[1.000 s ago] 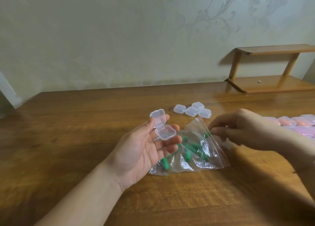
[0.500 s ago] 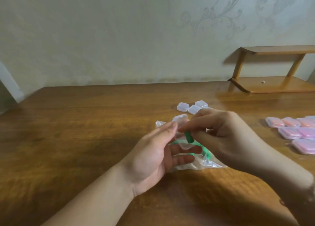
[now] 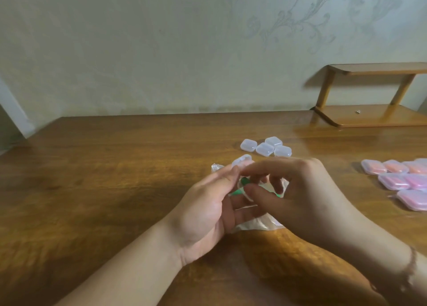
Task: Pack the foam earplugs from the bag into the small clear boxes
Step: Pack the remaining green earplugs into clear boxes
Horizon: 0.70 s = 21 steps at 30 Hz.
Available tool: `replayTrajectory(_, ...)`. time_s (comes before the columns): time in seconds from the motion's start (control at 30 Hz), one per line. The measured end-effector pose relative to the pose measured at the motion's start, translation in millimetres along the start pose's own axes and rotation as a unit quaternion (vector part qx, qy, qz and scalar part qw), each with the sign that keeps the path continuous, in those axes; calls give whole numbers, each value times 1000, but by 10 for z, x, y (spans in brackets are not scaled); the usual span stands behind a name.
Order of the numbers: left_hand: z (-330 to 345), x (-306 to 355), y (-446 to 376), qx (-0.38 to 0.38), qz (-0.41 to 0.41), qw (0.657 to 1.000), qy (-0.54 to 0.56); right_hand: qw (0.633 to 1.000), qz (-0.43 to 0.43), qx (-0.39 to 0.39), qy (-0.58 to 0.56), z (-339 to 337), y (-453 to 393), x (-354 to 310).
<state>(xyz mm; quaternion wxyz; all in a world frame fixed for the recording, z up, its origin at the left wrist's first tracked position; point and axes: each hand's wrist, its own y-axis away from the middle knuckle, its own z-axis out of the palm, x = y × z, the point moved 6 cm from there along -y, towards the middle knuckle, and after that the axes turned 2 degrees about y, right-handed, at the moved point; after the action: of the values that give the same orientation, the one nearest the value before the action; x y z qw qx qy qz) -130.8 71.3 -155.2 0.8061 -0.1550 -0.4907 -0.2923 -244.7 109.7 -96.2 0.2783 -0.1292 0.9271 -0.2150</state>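
Note:
My left hand (image 3: 208, 208) holds a small clear box (image 3: 241, 161) whose lid stands open above my fingertips. My right hand (image 3: 298, 197) meets it from the right, its thumb and forefinger pinching a green foam earplug (image 3: 244, 181) at the box. Under both hands lies the clear plastic bag (image 3: 261, 223) on the table, mostly hidden, with another green earplug (image 3: 236, 192) showing through it. Several shut empty clear boxes (image 3: 265, 147) sit in a cluster just beyond my hands.
Several clear boxes filled with pink and orange earplugs (image 3: 397, 176) lie at the right edge of the wooden table (image 3: 115, 167). A small wooden shelf (image 3: 369, 114) stands at the back right against the wall.
My right hand left the bag's mouth with a green earplug and came over to the open box. My left hand turned inward and moved a little to the right over the bag.

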Motion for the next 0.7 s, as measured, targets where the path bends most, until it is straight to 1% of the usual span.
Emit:
replayTrajectory(0.03,6,6,6,2,-2,1000,-1,1000,12,7,-12,-15,2,15)
replayTrajectory(0.1,6,20,14,5,-3,1000,-6,1000,22,-2,5,-10,1,24)
replayTrajectory(0.23,-13,23,16,15,-7,1000,-13,998,9,-29,61,46,1,38)
replayTrajectory(0.3,-23,24,18,16,-11,1000,-2,997,-7,-28,65,38,-7,16)
replayTrajectory(0.4,-2,61,26,5,-7,1000,14,1000,-8,17,7,-166,-35,16)
replayTrajectory(0.47,-28,68,14,15,-15,999,25,997,30,68,-37,-404,-58,150)
replayTrajectory(0.5,-46,72,8,19,-17,999,28,995,51,83,-37,-500,-72,264)
replayTrajectory(0.53,-60,78,4,21,-16,999,27,994,69,82,-17,-562,-97,386)
replayTrajectory(0.57,-68,82,0,23,-14,999,27,994,89,54,19,-576,-118,507)
replayTrajectory(0.6,-75,91,-3,27,-12,999,31,993,109,5,54,-541,-132,625)
replayTrajectory(0.7,-102,100,-10,43,-8,997,62,967,140,-181,109,-298,-97,850)
